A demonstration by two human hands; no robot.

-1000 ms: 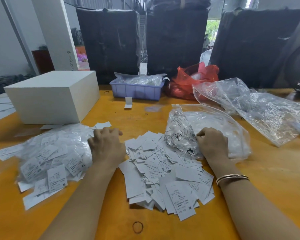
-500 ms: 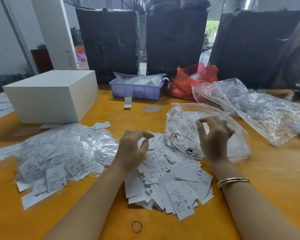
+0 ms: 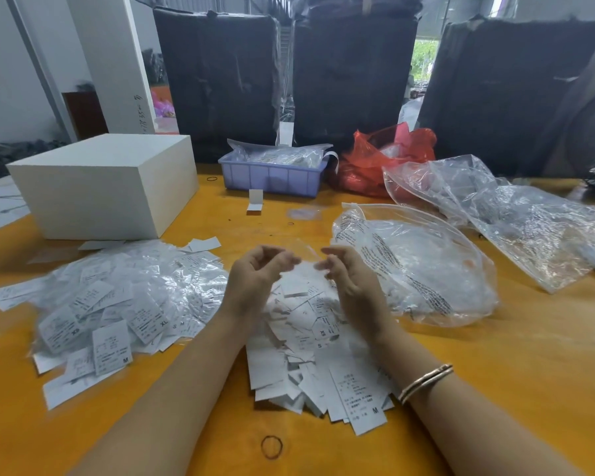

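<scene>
- At lower centre a rubber band (image 3: 271, 447) lies on the orange table (image 3: 516, 389). Bare tabletop spreads across both lower corners of the frame.
- Just above it, the pile of loose labels (image 3: 310, 355) stretches up the frame. Its front label, marked M, lies with its long axis nearly vertical.
- Over the pile's far end, the left hand (image 3: 255, 280) and right hand (image 3: 352, 286) face each other with fingers curled. They pinch a small clear bag (image 3: 306, 257) that spans left to right between them, and blur hides its mouth.
- Left of centre sits a heap of bagged labels (image 3: 117, 297). To the right a large clear bag (image 3: 426, 269) lies just beside the right hand.
- Farther up are a white box (image 3: 107, 180), a blue tray (image 3: 272, 175) and a red bag (image 3: 385, 159), with open table between box and tray.
</scene>
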